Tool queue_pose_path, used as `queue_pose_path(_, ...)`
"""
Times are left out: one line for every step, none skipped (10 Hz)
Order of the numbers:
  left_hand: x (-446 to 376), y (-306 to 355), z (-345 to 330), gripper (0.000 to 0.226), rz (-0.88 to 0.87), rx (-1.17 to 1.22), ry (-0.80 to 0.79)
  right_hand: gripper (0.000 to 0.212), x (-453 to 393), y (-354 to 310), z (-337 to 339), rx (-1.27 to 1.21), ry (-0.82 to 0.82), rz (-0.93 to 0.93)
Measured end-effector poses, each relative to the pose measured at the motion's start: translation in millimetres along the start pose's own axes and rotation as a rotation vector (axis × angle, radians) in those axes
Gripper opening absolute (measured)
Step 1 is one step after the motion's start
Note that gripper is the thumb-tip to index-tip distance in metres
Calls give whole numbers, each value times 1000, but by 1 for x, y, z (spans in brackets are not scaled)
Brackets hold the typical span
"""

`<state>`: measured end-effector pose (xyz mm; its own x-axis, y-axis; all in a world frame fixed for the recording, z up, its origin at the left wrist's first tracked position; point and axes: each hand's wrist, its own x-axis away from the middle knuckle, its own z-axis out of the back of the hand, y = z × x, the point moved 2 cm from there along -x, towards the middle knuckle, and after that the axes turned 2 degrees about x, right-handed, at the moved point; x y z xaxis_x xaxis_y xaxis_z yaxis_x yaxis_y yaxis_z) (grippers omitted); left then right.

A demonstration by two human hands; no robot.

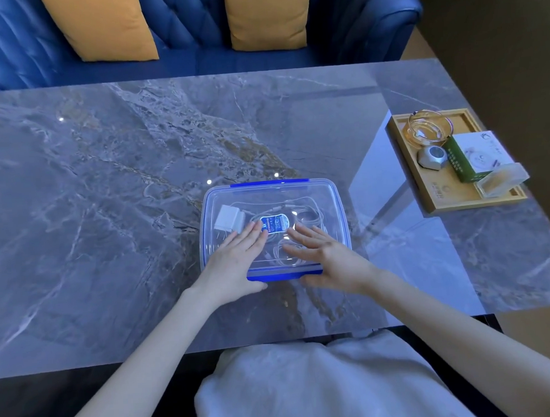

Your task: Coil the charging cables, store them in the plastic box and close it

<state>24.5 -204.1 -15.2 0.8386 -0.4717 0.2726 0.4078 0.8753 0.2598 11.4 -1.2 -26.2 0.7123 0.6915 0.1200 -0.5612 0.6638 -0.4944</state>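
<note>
Plastic box (333,204) sits mid-table on grey marble top (105,186), lid (298,194) on. Blue clips at far edge and near edge (284,275). Through clear lid: white coiled cables (286,256) and white charger block (229,217) inside, blue label at centre.

My left hand (235,262) lies flat on lid, near-left part, fingers straight and close together. My right hand (321,257) flat on near-right part, fingers straight, slightly spread. Neither pinches anything.

Wooden tray (403,168) w/ glass ashtray (429,128) and small boxes at table's right, well apart from box.
</note>
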Motion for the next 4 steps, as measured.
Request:
queue_pose_path(-5, 1, 10, 94, 13, -16, -35, 57, 0, 1, 4, -60, 22, -5)
queue_pose_path(-4, 7, 17, 94, 29, -39, -69, 55, 1, -2, 7, -90, -10, -21)
queue_pose_path(-4, 9, 29, 88, 57, 28, -94, 52, -5, -9, 20, -174, -16, -106)
queue_pose_path(-16, 2, 57, 70, 113, 159, -103, 42, -5, -18, 68, -406, 216, -302)
